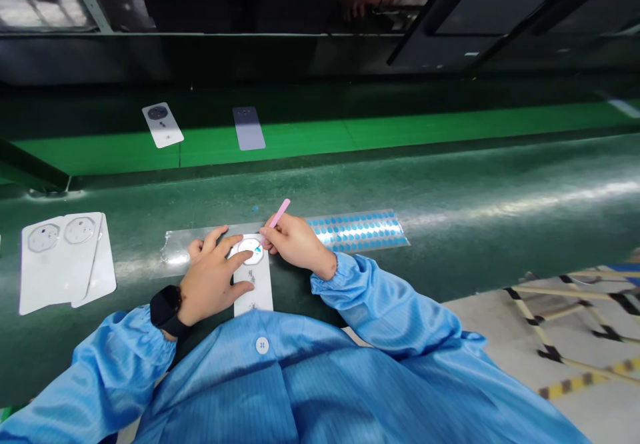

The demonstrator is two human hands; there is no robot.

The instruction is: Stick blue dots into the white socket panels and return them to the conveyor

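My left hand [213, 277] lies with fingers spread on a white rectangular panel [254, 289] that rests on the dark green bench, steadying it. My right hand [296, 241] is closed on a thin pink stick [277, 220], its tip touching the octagonal cutout [250, 251] at the panel's top, where a small blue dot shows. Just right of that hand a clear strip of small blue round stickers [357, 229] lies flat. I wear blue sleeves and a black watch [166, 309] on the left wrist.
A stack of white panels [65, 261] sits at the left of the bench. Two more panels [163, 124] [249, 128] lie on the green conveyor belt behind. Another person's hand [357, 1] shows at the top. Taped floor appears at the lower right.
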